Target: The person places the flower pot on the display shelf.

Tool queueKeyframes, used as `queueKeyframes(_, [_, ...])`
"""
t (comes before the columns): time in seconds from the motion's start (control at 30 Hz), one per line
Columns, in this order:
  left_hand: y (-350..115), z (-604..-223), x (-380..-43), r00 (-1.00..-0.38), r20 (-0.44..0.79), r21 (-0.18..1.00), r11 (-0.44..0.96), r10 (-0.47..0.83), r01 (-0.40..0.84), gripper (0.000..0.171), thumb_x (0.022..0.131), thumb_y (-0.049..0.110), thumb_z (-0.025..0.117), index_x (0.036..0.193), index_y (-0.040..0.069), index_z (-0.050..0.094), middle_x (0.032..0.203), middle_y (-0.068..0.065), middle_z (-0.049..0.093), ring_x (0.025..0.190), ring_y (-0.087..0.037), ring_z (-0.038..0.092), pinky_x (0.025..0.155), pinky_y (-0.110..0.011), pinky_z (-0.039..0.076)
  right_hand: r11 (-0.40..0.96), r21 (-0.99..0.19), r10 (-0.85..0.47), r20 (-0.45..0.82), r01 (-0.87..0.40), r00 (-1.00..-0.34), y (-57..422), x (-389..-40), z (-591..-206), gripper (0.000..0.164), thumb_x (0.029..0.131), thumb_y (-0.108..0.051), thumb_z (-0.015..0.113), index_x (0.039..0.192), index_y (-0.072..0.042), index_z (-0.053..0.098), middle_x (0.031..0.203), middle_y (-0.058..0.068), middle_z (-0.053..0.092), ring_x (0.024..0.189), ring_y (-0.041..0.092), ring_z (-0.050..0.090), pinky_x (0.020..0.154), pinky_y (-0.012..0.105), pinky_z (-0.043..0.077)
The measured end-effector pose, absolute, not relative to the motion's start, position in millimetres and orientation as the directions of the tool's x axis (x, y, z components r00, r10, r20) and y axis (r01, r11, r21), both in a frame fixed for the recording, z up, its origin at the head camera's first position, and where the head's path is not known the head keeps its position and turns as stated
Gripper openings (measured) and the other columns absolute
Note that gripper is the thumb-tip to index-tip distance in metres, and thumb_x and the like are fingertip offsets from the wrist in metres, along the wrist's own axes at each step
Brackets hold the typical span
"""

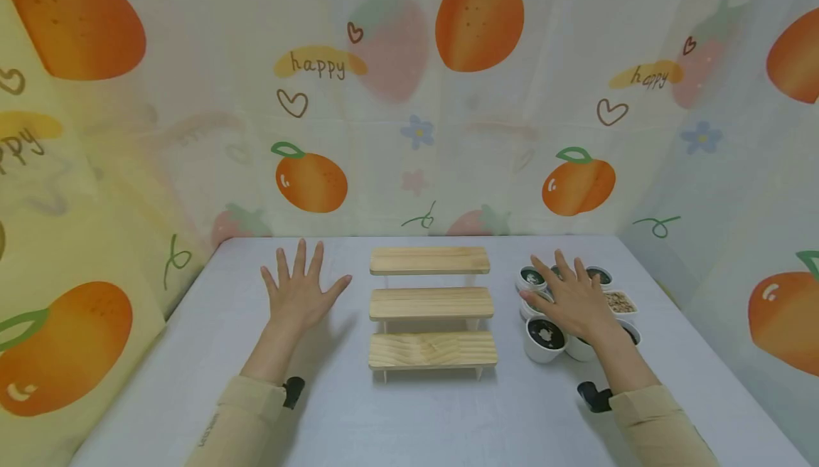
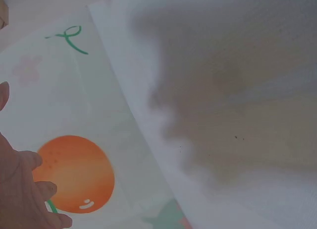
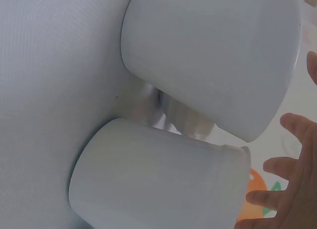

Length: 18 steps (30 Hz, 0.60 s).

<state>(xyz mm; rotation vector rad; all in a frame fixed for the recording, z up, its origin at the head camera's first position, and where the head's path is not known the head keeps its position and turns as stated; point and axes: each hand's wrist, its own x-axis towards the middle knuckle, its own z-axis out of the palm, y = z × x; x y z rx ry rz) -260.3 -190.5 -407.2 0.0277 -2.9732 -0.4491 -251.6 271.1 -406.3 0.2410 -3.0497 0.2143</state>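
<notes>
My left hand (image 1: 296,296) hovers over the white table on the left, fingers spread and straight, holding nothing. In the left wrist view its fingers (image 2: 47,190) show at the left edge, with a blurred shadow on the cloth. My right hand (image 1: 576,300) is spread above a group of small white pots, hiding some of them, with nothing gripped. The front pot (image 1: 546,339) has a dark filling with a pale patch on top. Two white pots (image 3: 213,50) fill the right wrist view, with the right fingers (image 3: 282,167) above their rims. A white container of beige bits (image 1: 619,302) sits among the pots.
Between the hands stands a stepped rack of three wooden shelves (image 1: 432,350) on pale legs. White cloth covers the table (image 1: 409,424). A fruit-printed curtain (image 1: 384,168) closes off the back and sides. Dark wrist cameras (image 1: 595,397) sit near both cuffs.
</notes>
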Motion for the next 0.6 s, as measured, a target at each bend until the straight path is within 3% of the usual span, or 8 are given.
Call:
queueKeyframes(0.37, [-194.3,-407.5,-260.8,-0.991,0.127,0.308,0.951,-0.036,0.005,0.094,0.092,0.075,0.037,0.16,0.018,0.009,0.168,-0.019,-0.002,0.15,-0.051,-0.014,0.115,-0.076,-0.016,0.976,-0.143,-0.15,0.1,-0.163,-0.984,272.1,-249.1,-405.1,0.082,0.094,-0.073,0.037,0.158,-0.026,0.021,0.163,0.028,0.012,0.144,0.063,0.012,0.109,0.084,0.013])
queueKeyframes(0.6, [-193.5,-405.1,-263.0,-0.986,0.164,0.35,0.935,0.002,0.06,0.094,0.093,0.074,0.035,0.16,0.013,0.008,0.167,-0.019,0.002,0.153,-0.047,-0.007,0.119,-0.072,-0.012,0.974,-0.149,-0.152,0.131,-0.171,-0.98,276.4,-244.1,-400.2,0.081,0.094,-0.069,0.043,0.159,-0.026,0.02,0.162,0.03,0.015,0.143,0.065,0.014,0.108,0.084,0.015])
